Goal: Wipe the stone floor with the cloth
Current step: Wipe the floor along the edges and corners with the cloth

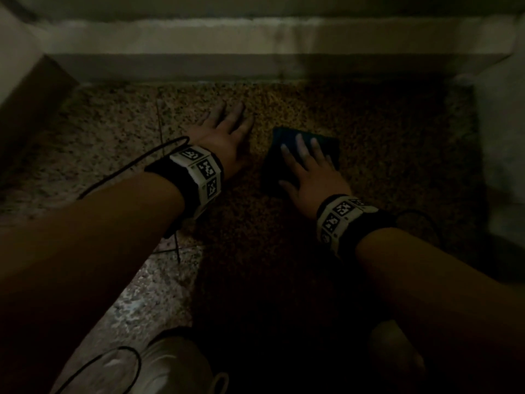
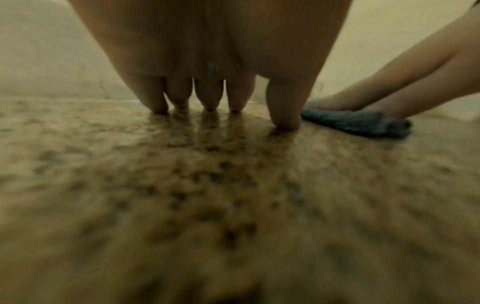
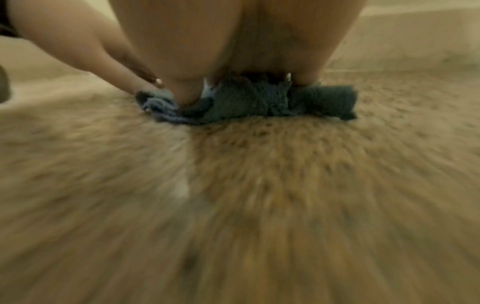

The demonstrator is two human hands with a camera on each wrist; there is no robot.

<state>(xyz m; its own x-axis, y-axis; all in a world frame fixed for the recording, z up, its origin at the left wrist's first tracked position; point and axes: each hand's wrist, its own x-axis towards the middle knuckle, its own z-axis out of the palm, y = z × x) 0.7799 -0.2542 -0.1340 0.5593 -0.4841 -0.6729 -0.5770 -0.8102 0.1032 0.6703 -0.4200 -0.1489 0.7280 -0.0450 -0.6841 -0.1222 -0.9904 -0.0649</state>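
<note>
The stone floor (image 1: 383,132) is speckled brown granite in dim light. A dark blue folded cloth (image 1: 326,145) lies on it, right of centre. My right hand (image 1: 306,169) lies flat on the cloth with straight, spread fingers and presses it down. In the right wrist view the cloth (image 3: 246,100) bunches under the palm of my right hand (image 3: 233,51). My left hand (image 1: 224,132) rests flat on the bare floor just left of the cloth, holding nothing. Its fingertips (image 2: 210,102) touch the stone, with the cloth (image 2: 345,121) beside the thumb.
A pale raised ledge (image 1: 255,38) runs along the far edge of the floor. Pale walls close in at the left (image 1: 17,66) and right (image 1: 500,137). A grout line (image 1: 160,120) crosses the floor. A light shoe (image 1: 170,362) sits near the bottom.
</note>
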